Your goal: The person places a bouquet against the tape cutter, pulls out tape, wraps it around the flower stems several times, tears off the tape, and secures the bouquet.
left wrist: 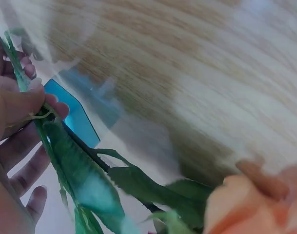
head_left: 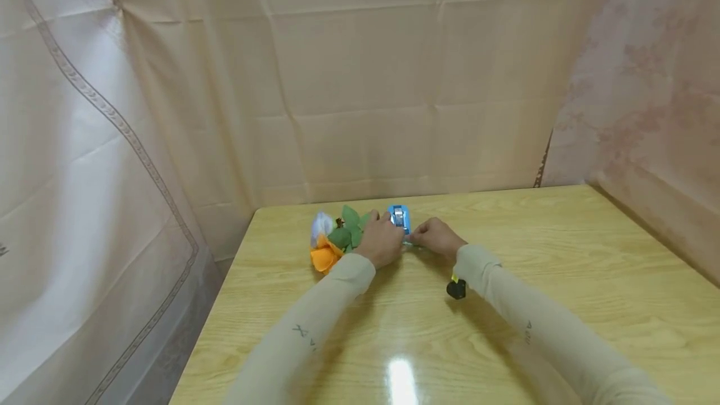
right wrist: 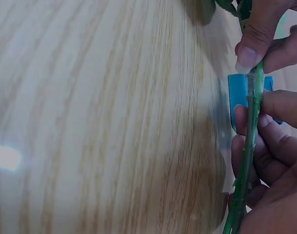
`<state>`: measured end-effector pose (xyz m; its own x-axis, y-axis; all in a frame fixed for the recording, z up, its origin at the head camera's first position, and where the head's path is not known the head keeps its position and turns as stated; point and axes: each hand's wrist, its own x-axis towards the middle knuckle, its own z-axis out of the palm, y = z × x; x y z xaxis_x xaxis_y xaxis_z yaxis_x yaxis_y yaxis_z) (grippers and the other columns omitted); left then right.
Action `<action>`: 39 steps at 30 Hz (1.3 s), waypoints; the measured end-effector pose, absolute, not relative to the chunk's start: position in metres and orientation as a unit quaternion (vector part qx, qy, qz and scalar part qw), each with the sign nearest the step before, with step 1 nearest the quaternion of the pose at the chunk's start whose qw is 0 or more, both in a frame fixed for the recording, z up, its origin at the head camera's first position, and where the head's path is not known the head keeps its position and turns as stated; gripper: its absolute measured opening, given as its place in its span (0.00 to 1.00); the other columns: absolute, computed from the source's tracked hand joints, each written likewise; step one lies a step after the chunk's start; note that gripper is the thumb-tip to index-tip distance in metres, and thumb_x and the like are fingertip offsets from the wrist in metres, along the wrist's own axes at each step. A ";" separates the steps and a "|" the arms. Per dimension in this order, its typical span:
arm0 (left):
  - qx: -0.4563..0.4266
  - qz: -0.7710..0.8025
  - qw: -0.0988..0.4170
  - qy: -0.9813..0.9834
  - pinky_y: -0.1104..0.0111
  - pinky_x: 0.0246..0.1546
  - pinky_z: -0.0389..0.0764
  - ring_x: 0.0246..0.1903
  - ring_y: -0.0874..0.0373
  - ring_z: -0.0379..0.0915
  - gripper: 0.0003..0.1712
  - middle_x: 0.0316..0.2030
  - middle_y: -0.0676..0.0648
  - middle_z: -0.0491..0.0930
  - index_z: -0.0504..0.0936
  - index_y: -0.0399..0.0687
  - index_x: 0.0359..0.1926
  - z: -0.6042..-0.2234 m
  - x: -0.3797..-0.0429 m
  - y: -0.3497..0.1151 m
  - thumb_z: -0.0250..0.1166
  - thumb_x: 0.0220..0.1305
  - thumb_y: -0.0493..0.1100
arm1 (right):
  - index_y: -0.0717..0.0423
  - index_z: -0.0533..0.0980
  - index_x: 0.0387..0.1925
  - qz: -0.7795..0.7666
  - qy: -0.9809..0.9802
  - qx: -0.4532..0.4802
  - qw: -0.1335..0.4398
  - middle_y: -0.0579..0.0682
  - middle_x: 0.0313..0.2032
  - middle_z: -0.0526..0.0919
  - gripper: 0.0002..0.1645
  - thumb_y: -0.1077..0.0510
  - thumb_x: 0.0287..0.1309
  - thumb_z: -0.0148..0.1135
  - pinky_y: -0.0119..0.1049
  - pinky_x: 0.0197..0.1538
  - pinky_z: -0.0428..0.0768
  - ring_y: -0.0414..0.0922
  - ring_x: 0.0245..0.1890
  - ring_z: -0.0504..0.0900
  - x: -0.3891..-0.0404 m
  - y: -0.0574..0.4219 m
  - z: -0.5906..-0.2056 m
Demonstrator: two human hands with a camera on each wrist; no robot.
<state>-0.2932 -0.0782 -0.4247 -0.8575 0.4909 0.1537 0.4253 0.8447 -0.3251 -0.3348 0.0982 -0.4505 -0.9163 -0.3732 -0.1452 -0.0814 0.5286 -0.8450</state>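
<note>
A small bunch of artificial flowers lies across the table's far part, with an orange bloom, a pale lilac bloom and green leaves. My left hand pinches the stems just below the leaves, between thumb and fingers. Farther down, the fingers of my right hand curl round the green stems. A glossy strip of clear tape wraps the stems between both hands. Right behind them sits a blue tape dispenser, partly covered by the hands in the wrist views.
The wooden table has its left edge beyond the blooms. A beige cloth hangs behind it, and more cloth hangs at both sides. A small black device with a yellow bit shows beneath my right cuff.
</note>
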 end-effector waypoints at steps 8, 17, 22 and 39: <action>-0.270 0.144 0.142 -0.941 0.62 0.42 0.58 0.36 0.58 0.65 0.19 0.21 0.59 0.81 0.83 0.59 0.18 -0.425 -0.282 -0.084 0.69 0.69 0.49 | 0.61 0.85 0.37 -0.452 0.866 -0.137 0.165 0.51 0.39 0.82 0.15 0.52 0.71 0.64 0.41 0.44 0.72 0.48 0.40 0.74 -0.327 0.093 -0.446; -0.248 0.050 0.093 -0.963 0.61 0.43 0.58 0.35 0.57 0.60 0.13 0.25 0.59 0.81 0.89 0.55 0.30 -0.428 -0.286 -0.085 0.71 0.66 0.57 | 0.63 0.82 0.32 -0.449 0.864 -0.159 0.164 0.51 0.32 0.78 0.17 0.53 0.71 0.64 0.40 0.42 0.71 0.47 0.36 0.72 -0.324 0.098 -0.442; -0.252 0.034 0.055 -0.966 0.59 0.45 0.59 0.38 0.56 0.60 0.14 0.30 0.57 0.82 0.89 0.55 0.32 -0.428 -0.289 -0.086 0.65 0.73 0.53 | 0.61 0.85 0.35 -0.437 0.870 -0.174 0.147 0.50 0.34 0.82 0.14 0.54 0.71 0.64 0.39 0.41 0.73 0.46 0.37 0.74 -0.323 0.100 -0.445; -0.279 0.121 0.148 -0.941 0.57 0.49 0.61 0.43 0.55 0.61 0.13 0.36 0.55 0.82 0.86 0.57 0.24 -0.425 -0.283 -0.091 0.69 0.69 0.47 | 0.64 0.84 0.38 -0.442 0.863 -0.185 0.157 0.50 0.34 0.80 0.16 0.53 0.72 0.64 0.39 0.40 0.71 0.46 0.37 0.72 -0.322 0.097 -0.438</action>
<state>-0.2829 -0.0909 -0.4247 -0.8007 0.5602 0.2121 0.4884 0.8156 -0.3104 -0.3224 0.0970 -0.4376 -0.8827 -0.4575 -0.1076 -0.1799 0.5403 -0.8220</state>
